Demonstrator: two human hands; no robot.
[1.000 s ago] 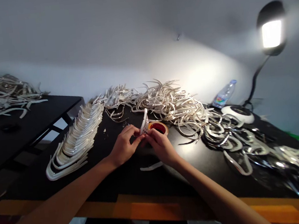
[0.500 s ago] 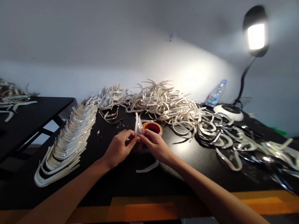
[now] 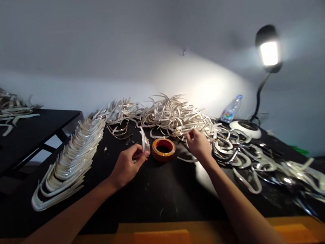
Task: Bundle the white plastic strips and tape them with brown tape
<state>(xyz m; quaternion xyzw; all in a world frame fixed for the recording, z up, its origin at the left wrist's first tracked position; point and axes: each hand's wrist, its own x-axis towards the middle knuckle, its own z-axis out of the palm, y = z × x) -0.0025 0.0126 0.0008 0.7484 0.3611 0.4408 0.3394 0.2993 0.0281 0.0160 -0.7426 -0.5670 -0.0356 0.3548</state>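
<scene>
My left hand (image 3: 127,163) is closed, thumb and fingers pinching a curved white strip (image 3: 144,139) with a shiny surface, which stands upright above the fingertips. Just to the right of it, a roll of orange tape (image 3: 163,150) lies on the black table (image 3: 148,202). My right hand (image 3: 198,144) is at the front edge of a loose heap of curved white strips (image 3: 170,113). Its fingers are pressed together, and what they hold, if anything, is hidden. A thin strip (image 3: 186,160) shows on the table by that hand.
Nested U-shaped strips (image 3: 70,160) form a long row at left. Tangled shiny strips (image 3: 242,156) spread over the right side. A bottle (image 3: 231,109) stands behind the lamp base (image 3: 247,128), near the lit lamp (image 3: 269,53). Another table (image 3: 28,131) at far left carries more strips.
My right hand has left my left hand and moved right to the heap, uncovering the tape roll. My left hand keeps its strip. The loose strip below the hands is gone from that spot.
</scene>
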